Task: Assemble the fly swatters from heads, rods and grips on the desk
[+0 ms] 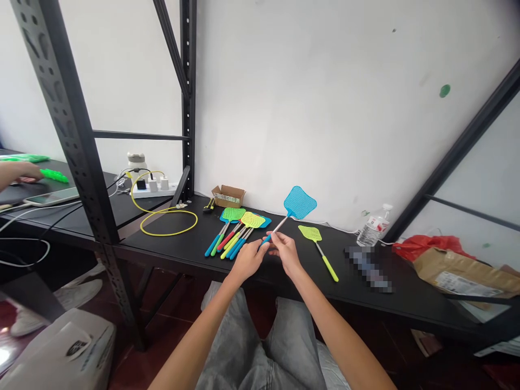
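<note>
Between my hands a blue fly swatter (300,203) is raised above the black shelf, its mesh head tilted up to the right. My left hand (249,259) is closed round the blue handle. The fingers of my right hand (286,251) pinch the swatter where the metal rod meets the handle. Left of my hands lies a pile of fly swatters (239,233) in green, yellow, blue and red, handles toward me. On the right, a single yellow-green fly swatter (328,266) lies apart from the pile.
Behind the pile stands an open cardboard box (229,196). A yellow cable (168,233) loops beside a power strip (162,189) on the left. A water bottle (374,227) and a brown package (459,273) sit right. Another person's hand (24,172) shows far left, beyond a metal post (73,124).
</note>
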### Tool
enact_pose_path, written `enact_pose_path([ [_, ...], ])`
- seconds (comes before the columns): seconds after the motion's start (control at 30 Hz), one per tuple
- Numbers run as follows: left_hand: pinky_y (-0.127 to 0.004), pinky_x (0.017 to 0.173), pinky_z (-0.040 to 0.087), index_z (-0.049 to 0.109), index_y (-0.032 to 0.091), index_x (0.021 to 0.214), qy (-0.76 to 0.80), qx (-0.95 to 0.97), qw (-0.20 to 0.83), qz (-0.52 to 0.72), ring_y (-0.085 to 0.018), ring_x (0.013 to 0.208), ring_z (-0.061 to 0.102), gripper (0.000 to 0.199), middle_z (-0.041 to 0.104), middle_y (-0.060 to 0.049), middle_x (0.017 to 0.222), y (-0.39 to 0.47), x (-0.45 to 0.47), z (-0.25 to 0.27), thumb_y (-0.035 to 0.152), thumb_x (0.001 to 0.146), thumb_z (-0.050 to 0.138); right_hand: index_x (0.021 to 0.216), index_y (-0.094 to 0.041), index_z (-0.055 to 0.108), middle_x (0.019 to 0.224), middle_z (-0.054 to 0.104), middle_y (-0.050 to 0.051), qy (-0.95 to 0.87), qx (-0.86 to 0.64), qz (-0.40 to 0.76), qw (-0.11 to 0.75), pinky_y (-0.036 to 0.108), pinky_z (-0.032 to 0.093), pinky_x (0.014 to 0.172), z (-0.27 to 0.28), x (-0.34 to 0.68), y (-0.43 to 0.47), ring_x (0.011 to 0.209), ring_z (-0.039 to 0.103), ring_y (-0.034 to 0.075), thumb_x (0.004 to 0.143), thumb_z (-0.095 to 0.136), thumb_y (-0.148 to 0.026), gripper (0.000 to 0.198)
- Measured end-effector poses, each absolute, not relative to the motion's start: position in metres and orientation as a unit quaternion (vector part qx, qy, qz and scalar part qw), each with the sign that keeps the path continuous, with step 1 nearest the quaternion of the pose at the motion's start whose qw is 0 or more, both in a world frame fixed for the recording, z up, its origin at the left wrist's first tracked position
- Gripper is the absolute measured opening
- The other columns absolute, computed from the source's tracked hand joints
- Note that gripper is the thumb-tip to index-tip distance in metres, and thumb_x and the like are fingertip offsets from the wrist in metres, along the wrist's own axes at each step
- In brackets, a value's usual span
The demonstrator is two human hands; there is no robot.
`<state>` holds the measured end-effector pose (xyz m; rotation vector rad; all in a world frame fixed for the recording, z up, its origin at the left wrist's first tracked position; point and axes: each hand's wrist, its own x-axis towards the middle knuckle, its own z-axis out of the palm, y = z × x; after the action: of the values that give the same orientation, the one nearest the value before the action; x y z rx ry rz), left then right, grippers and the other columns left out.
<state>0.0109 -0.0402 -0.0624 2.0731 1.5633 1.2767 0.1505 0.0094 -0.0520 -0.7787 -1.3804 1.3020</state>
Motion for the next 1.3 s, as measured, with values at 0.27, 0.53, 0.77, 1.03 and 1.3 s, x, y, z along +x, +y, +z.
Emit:
enact_pose_path([
  [0.27,-0.024,0.057,0.028,0.061,0.021,0.084,0.540,0.716,0.141,0.419,-0.015,0.062,0.054,0.044,0.060,0.000,0.065,-0.047,0.014,-0.057,0.053,0.096,0.033,0.095,-0.017,0.073,0.083,0.074,0.007,-0.560,-0.363,0.500,0.552,0.019,0.051,0.048,-0.029,0.181,0.024,0.062,0.065,0.013,0.071,0.074,-0.050,0.040],
  [0.53,-0.024,0.057,0.029,0.060,0.022,0.080,0.548,0.716,0.144,0.408,-0.016,0.064,0.056,0.041,0.061,-0.001,0.066,-0.048,0.013,-0.056,0.051,0.095,0.036,0.084,-0.015,0.074,0.070,0.072,0.006,-0.621,-0.515,0.327,0.492,0.023,0.049,0.047,-0.012,0.254,0.053,0.056,0.062,0.016,0.070,0.073,-0.046,0.034],
  [0.77,-0.025,0.057,0.029,0.061,0.021,0.082,0.554,0.710,0.139,0.411,-0.017,0.065,0.057,0.039,0.061,-0.001,0.066,-0.049,0.015,-0.056,0.049,0.095,0.037,0.089,-0.021,0.077,0.087,0.075,0.009,-0.659,-0.668,0.080,0.335,0.033,0.048,0.077,-0.023,0.299,0.061,0.091,0.069,0.029,0.077,0.059,-0.046,0.032],
  [1.03,-0.024,0.056,0.029,0.063,0.022,0.085,0.547,0.715,0.132,0.414,-0.016,0.064,0.057,0.036,0.064,0.000,0.069,-0.049,0.014,-0.058,0.047,0.095,0.039,0.098,-0.028,0.075,0.093,0.073,0.012,-0.636,-0.741,0.017,0.216,0.038,0.048,0.073,-0.039,0.310,0.054,0.093,0.068,0.033,0.079,0.054,-0.052,0.037],
  [1.3,-0.025,0.055,0.026,0.062,0.022,0.086,0.546,0.719,0.126,0.411,-0.016,0.063,0.056,0.036,0.063,0.000,0.068,-0.047,0.014,-0.060,0.046,0.095,0.039,0.100,-0.029,0.073,0.094,0.071,0.013,-0.638,-0.746,-0.005,0.188,0.040,0.048,0.072,-0.047,0.305,0.054,0.089,0.068,0.033,0.079,0.054,-0.049,0.035],
])
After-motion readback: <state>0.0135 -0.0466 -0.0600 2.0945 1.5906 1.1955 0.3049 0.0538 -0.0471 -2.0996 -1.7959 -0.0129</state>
